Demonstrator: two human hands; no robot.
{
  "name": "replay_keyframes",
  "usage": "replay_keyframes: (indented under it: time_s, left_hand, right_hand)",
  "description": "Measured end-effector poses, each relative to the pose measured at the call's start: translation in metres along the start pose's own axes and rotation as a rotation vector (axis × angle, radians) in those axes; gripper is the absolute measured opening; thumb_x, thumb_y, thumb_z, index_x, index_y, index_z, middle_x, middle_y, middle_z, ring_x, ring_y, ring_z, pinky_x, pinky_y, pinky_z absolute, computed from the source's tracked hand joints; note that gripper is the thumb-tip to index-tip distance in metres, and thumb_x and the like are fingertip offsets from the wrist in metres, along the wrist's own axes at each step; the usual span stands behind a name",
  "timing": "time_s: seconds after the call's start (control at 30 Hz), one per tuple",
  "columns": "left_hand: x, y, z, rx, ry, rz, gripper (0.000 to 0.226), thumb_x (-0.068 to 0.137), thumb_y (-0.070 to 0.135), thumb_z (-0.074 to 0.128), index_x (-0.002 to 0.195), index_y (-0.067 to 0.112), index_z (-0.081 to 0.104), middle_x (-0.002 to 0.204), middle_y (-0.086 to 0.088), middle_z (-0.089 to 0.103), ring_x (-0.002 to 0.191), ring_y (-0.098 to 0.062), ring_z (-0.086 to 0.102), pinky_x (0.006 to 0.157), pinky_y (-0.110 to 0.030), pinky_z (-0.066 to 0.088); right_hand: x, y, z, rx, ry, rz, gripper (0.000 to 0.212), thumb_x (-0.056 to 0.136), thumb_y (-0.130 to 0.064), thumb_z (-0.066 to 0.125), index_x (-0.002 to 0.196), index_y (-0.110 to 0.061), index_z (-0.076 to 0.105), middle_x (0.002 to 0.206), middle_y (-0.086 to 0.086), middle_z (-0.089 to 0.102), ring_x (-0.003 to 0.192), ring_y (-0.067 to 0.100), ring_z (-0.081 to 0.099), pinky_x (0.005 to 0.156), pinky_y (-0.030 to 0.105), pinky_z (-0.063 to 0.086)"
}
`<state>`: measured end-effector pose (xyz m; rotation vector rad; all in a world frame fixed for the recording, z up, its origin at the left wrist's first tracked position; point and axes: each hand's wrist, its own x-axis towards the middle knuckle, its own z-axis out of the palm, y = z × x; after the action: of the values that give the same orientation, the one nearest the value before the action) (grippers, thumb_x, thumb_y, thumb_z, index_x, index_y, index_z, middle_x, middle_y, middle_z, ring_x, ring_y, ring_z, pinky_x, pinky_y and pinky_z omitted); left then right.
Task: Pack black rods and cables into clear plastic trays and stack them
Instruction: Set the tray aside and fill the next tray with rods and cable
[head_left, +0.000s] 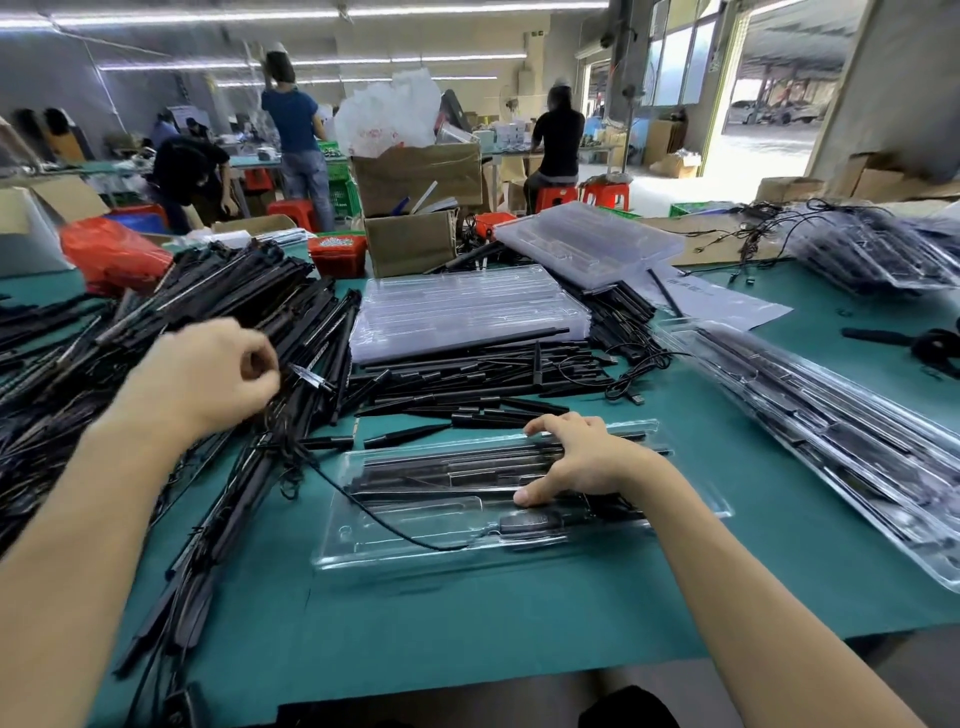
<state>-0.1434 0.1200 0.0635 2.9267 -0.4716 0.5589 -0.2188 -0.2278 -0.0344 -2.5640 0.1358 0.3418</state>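
1. While the big heap of black rods (171, 322) lies at the far left of the green table (467, 623), we curl our left hand (218, 374) into it, fingers closed on what looks like a thin black cable (363, 506) among the rods; motion blur hides exactly what is pinched, so we lift slowly and let the strand come free rather than drag neighbours along.
2. Since that cable trails rightward over the tray's near-left edge, we feed it in a loose curve and aim it at the lower pocket, where a dark block (530, 522) already sits.
3. In the middle, the open clear tray (363, 551) already carries several rods in its upper channels; we check each lies flat in its groove before adding more.
4. Our right hand (582, 460) rests spread on those rods, fingers straight, thumb on the tray, pressing it still; we keep that pressure even.
5. To the right, a filled tray stack (831, 441) waits; we judge this tray joins it once the cable is seated.
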Motion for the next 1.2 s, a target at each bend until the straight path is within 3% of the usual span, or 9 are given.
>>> replay_keyframes:
  time_s: [0.1, 0.17, 0.27, 0.33, 0.5, 0.6, 0.97, 1.1, 1.2]
  left_hand:
    - [-0.022, 0.013, 0.025, -0.203, 0.01, 0.031, 0.007, 0.087, 0.019, 0.071, 0.085, 0.026, 0.075, 0.082, 0.008, 0.065, 0.081, -0.018, 0.061, 0.077, -0.033, 0.049]
    - [-0.043, 0.035, 0.038, -0.462, -0.125, 0.155, 0.009, 0.085, 0.026, 0.077, 0.079, 0.03, 0.073, 0.075, 0.015, 0.067, 0.074, -0.005, 0.062, 0.069, -0.021, 0.047]
    - [-0.072, 0.061, 0.06, -0.575, -0.347, 0.332, 0.015, 0.079, 0.044, 0.081, 0.076, 0.032, 0.072, 0.085, 0.021, 0.067, 0.088, -0.003, 0.062, 0.08, -0.02, 0.045]
    - [-0.081, 0.065, 0.071, -0.63, -0.363, 0.369, 0.021, 0.076, 0.051, 0.08, 0.077, 0.033, 0.07, 0.083, 0.016, 0.065, 0.087, -0.007, 0.061, 0.08, -0.022, 0.048]
    - [-0.09, 0.058, 0.076, -0.73, -0.358, 0.36, 0.023, 0.075, 0.052, 0.079, 0.074, 0.03, 0.07, 0.065, -0.001, 0.056, 0.056, -0.012, 0.048, 0.054, -0.025, 0.042]
    - [-0.098, 0.054, 0.074, -0.722, -0.307, 0.367, 0.019, 0.077, 0.041, 0.084, 0.073, 0.029, 0.07, 0.061, 0.002, 0.06, 0.054, -0.012, 0.054, 0.052, -0.02, 0.041]
    - [-0.132, 0.03, 0.066, -0.485, -0.081, 0.09, 0.042, 0.071, 0.029, 0.09, 0.064, 0.027, 0.049, 0.067, 0.013, 0.059, 0.056, -0.011, 0.052, 0.054, -0.035, 0.049]
    - [-0.137, 0.029, 0.067, -0.36, 0.015, 0.08, 0.049, 0.066, 0.03, 0.092, 0.071, 0.033, 0.043, 0.083, 0.015, 0.059, 0.062, -0.006, 0.058, 0.046, -0.027, 0.045]
    - [-0.137, 0.023, 0.072, -0.351, -0.024, 0.023, 0.045, 0.07, 0.029, 0.087, 0.082, 0.038, 0.044, 0.092, 0.03, 0.061, 0.058, -0.004, 0.057, 0.047, -0.023, 0.041]
  right_hand:
    - [0.001, 0.0, 0.0, 0.016, 0.004, 0.0, 0.092, 0.066, -0.06, 0.085, 0.142, -0.038, 0.039, 0.147, 0.0, 0.033, 0.143, 0.024, 0.018, 0.116, 0.053, 0.027]
    - [0.001, -0.001, 0.0, 0.016, 0.008, 0.003, 0.089, 0.067, -0.058, 0.084, 0.141, -0.038, 0.039, 0.145, 0.001, 0.033, 0.142, 0.024, 0.019, 0.115, 0.052, 0.028]
    - [0.0, -0.003, 0.0, -0.001, 0.009, 0.006, 0.09, 0.068, -0.058, 0.084, 0.143, -0.037, 0.038, 0.145, 0.003, 0.033, 0.141, 0.025, 0.02, 0.115, 0.053, 0.028]
    - [-0.003, -0.004, 0.001, -0.019, 0.027, 0.005, 0.093, 0.067, -0.06, 0.083, 0.145, -0.037, 0.037, 0.148, 0.003, 0.032, 0.143, 0.026, 0.019, 0.116, 0.054, 0.027]
    - [-0.007, -0.006, 0.006, -0.034, 0.092, -0.004, 0.096, 0.068, -0.063, 0.081, 0.148, -0.037, 0.035, 0.152, 0.0, 0.031, 0.145, 0.025, 0.019, 0.117, 0.051, 0.022]
    - [-0.008, -0.006, 0.007, -0.028, 0.112, -0.009, 0.096, 0.069, -0.063, 0.08, 0.149, -0.036, 0.035, 0.152, -0.001, 0.032, 0.145, 0.025, 0.019, 0.116, 0.05, 0.02]
    - [-0.003, -0.003, 0.002, 0.071, 0.07, 0.007, 0.096, 0.065, -0.06, 0.085, 0.146, -0.035, 0.039, 0.148, 0.001, 0.036, 0.145, 0.025, 0.018, 0.118, 0.053, 0.024]
    - [-0.001, -0.001, 0.0, 0.074, 0.053, -0.004, 0.093, 0.066, -0.059, 0.085, 0.144, -0.034, 0.041, 0.146, 0.0, 0.038, 0.143, 0.022, 0.02, 0.117, 0.051, 0.026]
    - [-0.001, 0.0, -0.002, 0.103, 0.042, -0.014, 0.091, 0.067, -0.057, 0.086, 0.143, -0.034, 0.042, 0.144, 0.0, 0.039, 0.141, 0.021, 0.022, 0.116, 0.047, 0.029]
